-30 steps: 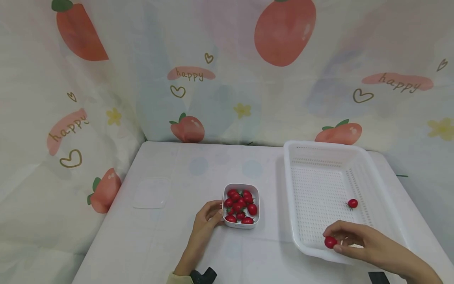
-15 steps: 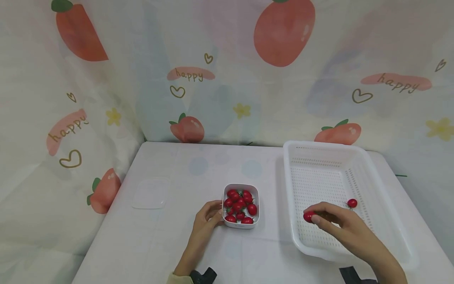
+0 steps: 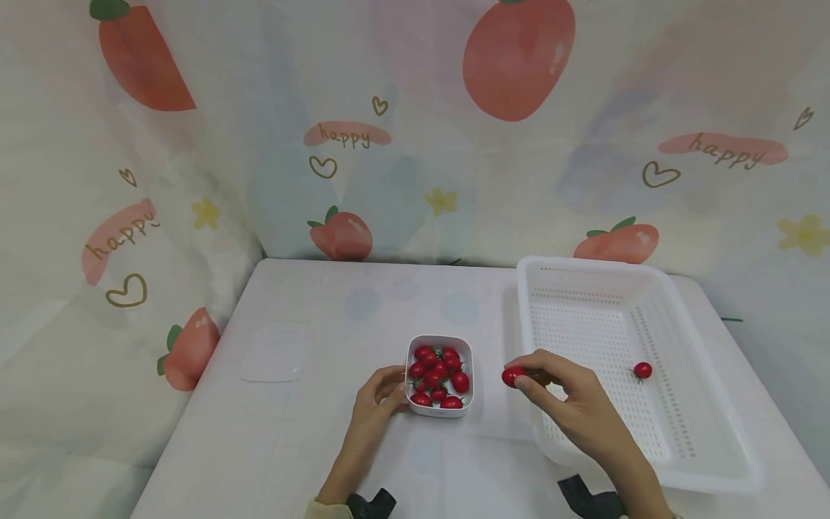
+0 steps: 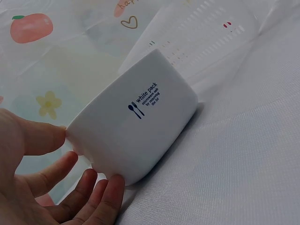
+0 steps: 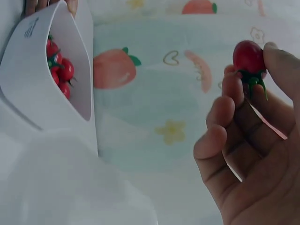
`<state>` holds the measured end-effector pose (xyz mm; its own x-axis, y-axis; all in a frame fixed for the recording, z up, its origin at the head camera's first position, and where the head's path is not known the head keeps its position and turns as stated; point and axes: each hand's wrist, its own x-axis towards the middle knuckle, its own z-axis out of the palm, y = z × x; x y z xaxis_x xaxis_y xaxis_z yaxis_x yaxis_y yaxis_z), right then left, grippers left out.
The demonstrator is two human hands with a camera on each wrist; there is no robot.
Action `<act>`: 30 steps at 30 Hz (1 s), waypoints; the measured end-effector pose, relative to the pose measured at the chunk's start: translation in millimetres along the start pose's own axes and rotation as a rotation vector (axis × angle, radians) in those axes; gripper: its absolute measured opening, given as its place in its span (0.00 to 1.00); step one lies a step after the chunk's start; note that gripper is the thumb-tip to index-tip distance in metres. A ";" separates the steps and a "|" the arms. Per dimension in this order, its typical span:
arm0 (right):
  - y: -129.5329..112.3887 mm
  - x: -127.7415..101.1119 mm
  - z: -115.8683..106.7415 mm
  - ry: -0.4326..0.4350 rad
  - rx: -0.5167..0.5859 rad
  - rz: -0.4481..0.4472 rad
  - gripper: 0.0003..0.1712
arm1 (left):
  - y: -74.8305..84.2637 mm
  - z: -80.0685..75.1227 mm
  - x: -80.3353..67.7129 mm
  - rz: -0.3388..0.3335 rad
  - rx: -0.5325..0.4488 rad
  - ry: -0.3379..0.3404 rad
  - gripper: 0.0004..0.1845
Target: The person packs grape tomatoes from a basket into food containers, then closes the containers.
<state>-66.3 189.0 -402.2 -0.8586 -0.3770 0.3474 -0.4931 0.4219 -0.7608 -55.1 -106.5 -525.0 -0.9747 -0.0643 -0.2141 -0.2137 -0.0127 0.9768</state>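
Note:
My left hand (image 3: 375,407) holds the left side of a small white plastic container (image 3: 441,413), thumb and fingers at its wall. Several red cherry tomatoes (image 3: 460,382), some with green stems, lie inside it. Blue print shows on the container's wall (image 4: 136,117) in the left wrist view. To the right, my right hand (image 3: 577,404) pinches one cherry tomato (image 5: 249,56) between thumb and fingers, its green calyx turned toward the palm. In the head view that hand is over the basket's left rim, with the tomato just beyond it, right of the container and apart from it.
A large white perforated basket (image 3: 577,324) stands at the right of the table, with one cherry tomato (image 3: 643,370) in it. A clear lid (image 3: 275,353) lies on the white tablecloth (image 3: 363,331) at the left. A printed cloth (image 3: 402,187) hangs behind.
My right hand has moved left from over the basket toward the container, carrying the pinched cherry tomato. The left hand and the container have stayed in place.

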 end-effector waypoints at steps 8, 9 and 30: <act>-9.4 18.4 31.2 0.089 0.004 -0.044 0.16 | -1.5 -0.7 -0.3 0.000 -0.005 -0.004 0.20; -10.5 20.4 35.0 0.102 0.006 -0.045 0.16 | -1.6 -0.8 -0.3 0.002 -0.004 -0.004 0.20; 0.5 39.2 114.2 0.257 0.066 0.114 0.13 | -2.2 -2.2 0.2 0.020 -0.026 -0.016 0.20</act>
<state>-84.2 80.3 -451.6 -0.9195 -0.1054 0.3786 -0.3883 0.3916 -0.8342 -54.7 -108.7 -527.2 -0.9798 -0.0486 -0.1940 -0.1923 -0.0371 0.9806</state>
